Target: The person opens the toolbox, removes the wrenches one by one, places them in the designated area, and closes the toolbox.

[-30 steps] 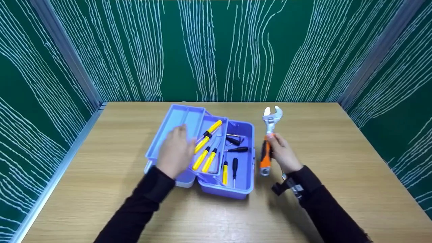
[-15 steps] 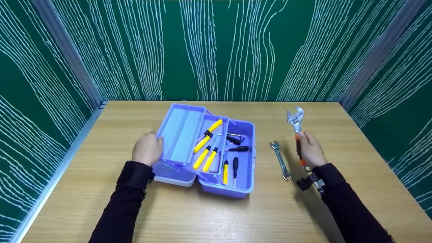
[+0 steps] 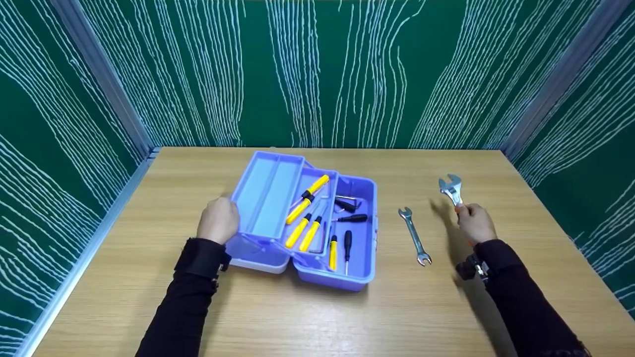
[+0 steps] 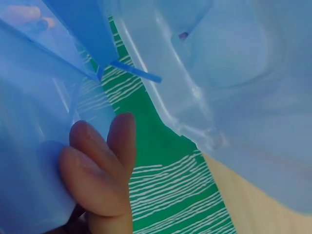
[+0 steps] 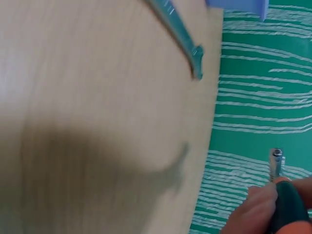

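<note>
A lilac toolbox (image 3: 335, 283) stands unfolded on the table, its two tiers swung out to the left. My left hand (image 3: 218, 221) grips the left edge of the bare upper tray (image 3: 254, 201); in the left wrist view its fingers (image 4: 95, 183) curl against the translucent blue plastic. Out to the right, my right hand (image 3: 477, 225) holds an adjustable wrench (image 3: 451, 189) by its orange-and-black handle (image 5: 288, 207), raised above the tabletop with its head pointing away. Between box and right hand lies a double open-end wrench (image 3: 414, 235).
Yellow-handled screwdrivers (image 3: 310, 235) and hex keys lie in the middle tier. The box's base holds black-handled tools (image 3: 348, 240) and another yellow screwdriver (image 3: 333, 253). Green panels with white lines (image 3: 317, 74) enclose the wooden table (image 3: 317, 322) at the back and sides.
My left hand has gone from over the tray to its left edge and gripped it. My right hand has carried the adjustable wrench rightward, away from the open-end wrench, tilting and lowering its head.
</note>
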The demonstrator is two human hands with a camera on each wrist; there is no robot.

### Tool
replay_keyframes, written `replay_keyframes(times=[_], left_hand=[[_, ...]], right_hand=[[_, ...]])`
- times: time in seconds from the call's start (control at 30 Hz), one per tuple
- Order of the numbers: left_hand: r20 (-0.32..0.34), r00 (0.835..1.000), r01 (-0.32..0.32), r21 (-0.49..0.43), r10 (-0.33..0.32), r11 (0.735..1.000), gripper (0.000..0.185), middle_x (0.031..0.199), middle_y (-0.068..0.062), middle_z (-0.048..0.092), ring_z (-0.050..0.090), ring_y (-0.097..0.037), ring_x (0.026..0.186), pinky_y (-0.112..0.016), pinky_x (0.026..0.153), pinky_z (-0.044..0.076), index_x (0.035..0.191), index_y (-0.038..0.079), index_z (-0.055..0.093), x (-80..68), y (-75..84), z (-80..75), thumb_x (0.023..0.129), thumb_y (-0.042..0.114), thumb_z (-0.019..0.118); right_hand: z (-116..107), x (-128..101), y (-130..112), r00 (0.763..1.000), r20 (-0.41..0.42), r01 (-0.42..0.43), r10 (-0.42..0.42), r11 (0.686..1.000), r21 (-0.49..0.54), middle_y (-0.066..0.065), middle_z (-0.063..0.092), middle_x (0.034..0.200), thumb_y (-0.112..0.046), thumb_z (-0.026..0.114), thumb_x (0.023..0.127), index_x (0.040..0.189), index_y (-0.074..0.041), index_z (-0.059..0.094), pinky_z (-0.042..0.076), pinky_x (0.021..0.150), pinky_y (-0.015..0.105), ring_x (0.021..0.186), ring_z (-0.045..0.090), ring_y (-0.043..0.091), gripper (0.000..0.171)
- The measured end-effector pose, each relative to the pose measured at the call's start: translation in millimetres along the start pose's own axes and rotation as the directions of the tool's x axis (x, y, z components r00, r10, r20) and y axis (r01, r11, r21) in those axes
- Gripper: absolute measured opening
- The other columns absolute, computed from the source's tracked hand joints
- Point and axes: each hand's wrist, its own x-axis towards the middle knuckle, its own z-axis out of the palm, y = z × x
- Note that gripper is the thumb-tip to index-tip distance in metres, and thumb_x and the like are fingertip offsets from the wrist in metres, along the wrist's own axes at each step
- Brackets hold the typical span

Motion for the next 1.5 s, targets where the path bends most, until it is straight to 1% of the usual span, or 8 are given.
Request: replay_keyframes(times=[0.13, 0.23, 0.37, 0.53, 0.77, 0.93, 1.2, 1.5], left_hand=[[0.009, 1.0, 0.011, -0.015, -0.011, 1.0, 0.031, 0.064, -0.006, 0.047, 0.05, -0.02, 0.056, -0.031, 0.05, 0.041, 0.1, -0.008, 0.061, -0.4, 0.0, 0.8, 0.1, 0.007, 0.035], [0.017, 1.0, 0.023, -0.024, -0.023, 0.999, 0.032, 0.067, -0.009, 0.051, 0.052, -0.021, 0.057, -0.031, 0.051, 0.042, 0.11, -0.009, 0.06, -0.8, 0.0, 0.9, 0.102, 0.009, 0.035], [0.015, 1.0, 0.023, -0.027, -0.023, 0.999, 0.033, 0.078, -0.017, 0.062, 0.058, -0.025, 0.063, -0.036, 0.056, 0.048, 0.12, -0.009, 0.056, -1.3, 0.1, 0.7, 0.102, 0.01, 0.035], [-0.001, 1.0, 0.002, -0.02, -0.002, 1.0, 0.032, 0.082, -0.021, 0.064, 0.059, -0.028, 0.067, -0.043, 0.063, 0.051, 0.119, -0.01, 0.056, -1.5, -0.2, 1.4, 0.101, 0.008, 0.036], [-0.023, 1.0, -0.007, -0.007, 0.006, 1.0, 0.029, 0.078, -0.018, 0.061, 0.059, -0.029, 0.069, -0.048, 0.066, 0.051, 0.108, -0.009, 0.06, -1.7, 0.5, 1.7, 0.101, 0.008, 0.038], [-0.023, 1.0, -0.002, -0.004, 0.002, 1.0, 0.028, 0.081, -0.02, 0.064, 0.062, -0.031, 0.072, -0.049, 0.068, 0.052, 0.108, -0.009, 0.06, -1.6, 0.4, 2.6, 0.101, 0.009, 0.039], [0.0, 1.0, 0.019, -0.017, -0.019, 1.0, 0.031, 0.073, -0.014, 0.059, 0.057, -0.025, 0.062, -0.037, 0.056, 0.048, 0.114, -0.01, 0.059, -1.1, 0.2, 2.3, 0.102, 0.008, 0.037], [0.012, 1.0, 0.029, -0.024, -0.028, 0.999, 0.031, 0.071, -0.011, 0.054, 0.055, -0.024, 0.061, -0.036, 0.056, 0.047, 0.111, -0.01, 0.059, -1.6, 0.7, 1.5, 0.102, 0.008, 0.035]], right_hand=[[-2.0, 3.3, 10.1, 0.997, 0.071, -0.036, 0.043, 0.995, -0.091, 0.01, 0.051, 0.081, -0.028, 0.033, 0.105, 0.116, 0.018, 0.049, 0.039, 0.057, 0.027, 0.067, 0.048, 0.019, 0.05], [-2.4, 4.2, 14.7, 0.987, 0.128, -0.077, 0.093, 0.989, -0.122, 0.025, 0.054, 0.101, -0.029, 0.033, 0.105, 0.13, 0.022, 0.04, 0.042, 0.067, 0.028, 0.086, 0.053, 0.029, 0.057], [-2.1, 6.0, 17.8, 0.968, 0.175, -0.153, 0.178, 0.977, -0.147, 0.029, 0.05, 0.116, -0.029, 0.034, 0.104, 0.138, 0.021, 0.032, 0.043, 0.073, 0.027, 0.099, 0.051, 0.032, 0.061], [-1.4, 8.5, 20.4, 0.958, 0.191, -0.188, 0.216, 0.97, -0.155, 0.025, 0.049, 0.112, -0.024, 0.037, 0.102, 0.139, 0.021, 0.031, 0.043, 0.069, 0.026, 0.093, 0.05, 0.028, 0.059], [-0.8, 11.6, 24.9, 0.956, 0.21, -0.176, 0.204, 0.974, -0.145, 0.013, 0.055, 0.091, -0.021, 0.041, 0.099, 0.134, 0.022, 0.037, 0.046, 0.062, 0.026, 0.075, 0.052, 0.017, 0.056], [-3.1, 8.6, 21.0, 0.95, 0.205, -0.204, 0.233, 0.967, -0.154, 0.015, 0.056, 0.094, -0.018, 0.045, 0.097, 0.135, 0.021, 0.038, 0.047, 0.063, 0.026, 0.079, 0.054, 0.019, 0.054], [-6.5, 3.9, 19.0, 0.941, 0.186, -0.252, 0.284, 0.952, -0.175, 0.019, 0.061, 0.096, -0.015, 0.054, 0.092, 0.126, 0.017, 0.047, 0.051, 0.061, 0.026, 0.077, 0.059, 0.02, 0.047], [-5.1, 4.4, 19.2, 0.919, 0.177, -0.314, 0.352, 0.926, -0.21, 0.021, 0.06, 0.103, -0.014, 0.058, 0.091, 0.125, 0.013, 0.05, 0.051, 0.062, 0.026, 0.082, 0.059, 0.024, 0.044]])
